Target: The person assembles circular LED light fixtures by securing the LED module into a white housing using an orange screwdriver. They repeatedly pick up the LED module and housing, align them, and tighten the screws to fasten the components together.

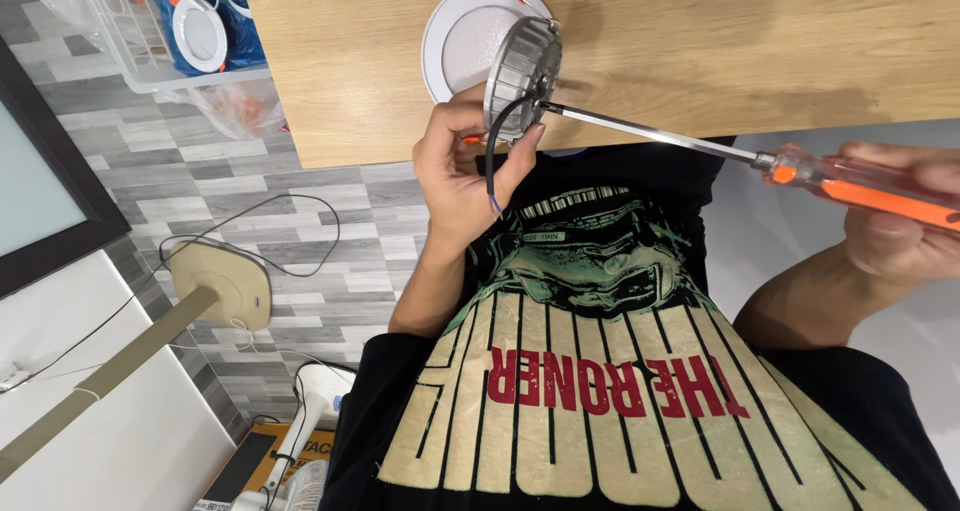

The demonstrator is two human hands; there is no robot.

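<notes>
Nearest the camera, the person's black printed shirt fills the lower frame, and both forearms rise from it. Left hand wraps its fingers and thumb around a round recessed light fixture, pinching the grey finned metal back with the white trim ring tilted away, partly over the wooden tabletop. Two dark wires hang from the housing across the palm. Right hand is closed round the orange screwdriver handle; its long steel shaft runs left, and the tip meets the middle of the finned back.

To drive well, I judge the shaft should stay square to the screw and the wires kept off the tip. Table edge lies just beneath the fixture. Further off, a clear bin with more white lights sits over grey plank floor, well apart.
</notes>
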